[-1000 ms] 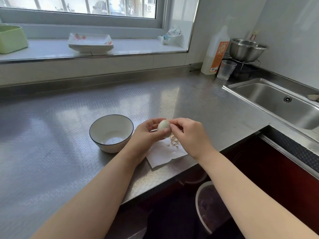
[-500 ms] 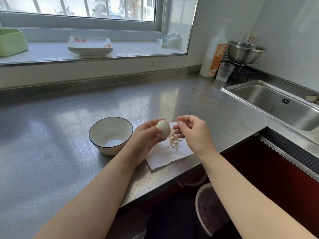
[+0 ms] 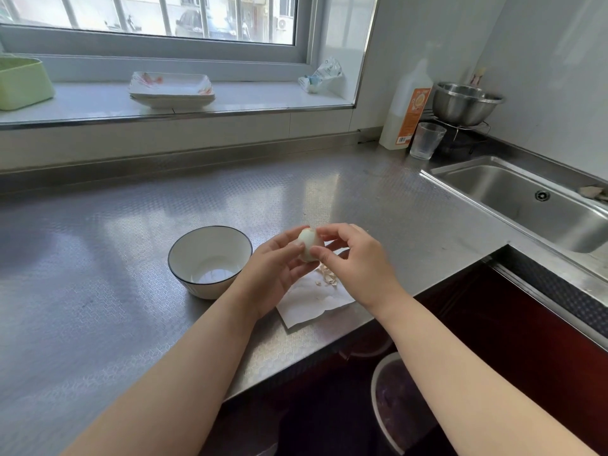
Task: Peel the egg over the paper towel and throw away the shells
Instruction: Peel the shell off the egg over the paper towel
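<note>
We've got the pale, mostly peeled egg pinched between our left hand and right hand, fingers curled round it. Tan shell bits lie on the white paper towel underneath, though any shell left on the egg's far side is hard to tell.

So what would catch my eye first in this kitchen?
The pale egg, gripped by the left hand and right hand above a paper towel strewn with shell bits. Left of it stands a white bowl; a steel sink lies far right.

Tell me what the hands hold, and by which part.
Both hold the egg: left hand grips its left side, right hand pinches its right side.
</note>
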Action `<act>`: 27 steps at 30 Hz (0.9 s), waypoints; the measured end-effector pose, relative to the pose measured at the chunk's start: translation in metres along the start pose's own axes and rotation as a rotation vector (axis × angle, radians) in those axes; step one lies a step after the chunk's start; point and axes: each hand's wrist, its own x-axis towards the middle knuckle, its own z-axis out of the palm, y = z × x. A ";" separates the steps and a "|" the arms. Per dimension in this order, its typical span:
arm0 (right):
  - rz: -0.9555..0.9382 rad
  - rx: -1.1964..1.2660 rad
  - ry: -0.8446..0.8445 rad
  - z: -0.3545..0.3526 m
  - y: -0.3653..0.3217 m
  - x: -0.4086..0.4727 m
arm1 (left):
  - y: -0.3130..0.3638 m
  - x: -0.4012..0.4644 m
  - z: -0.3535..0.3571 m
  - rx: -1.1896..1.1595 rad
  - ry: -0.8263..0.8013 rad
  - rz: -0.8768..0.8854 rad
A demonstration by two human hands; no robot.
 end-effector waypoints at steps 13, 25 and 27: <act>-0.391 -0.466 0.206 0.009 0.013 -0.005 | 0.000 -0.004 0.005 0.064 -0.005 0.007; 0.237 0.152 0.200 -0.008 0.010 0.006 | 0.000 -0.002 0.000 0.071 0.021 -0.036; 0.265 0.124 0.181 -0.012 0.015 0.007 | 0.001 -0.002 0.000 0.053 0.005 -0.033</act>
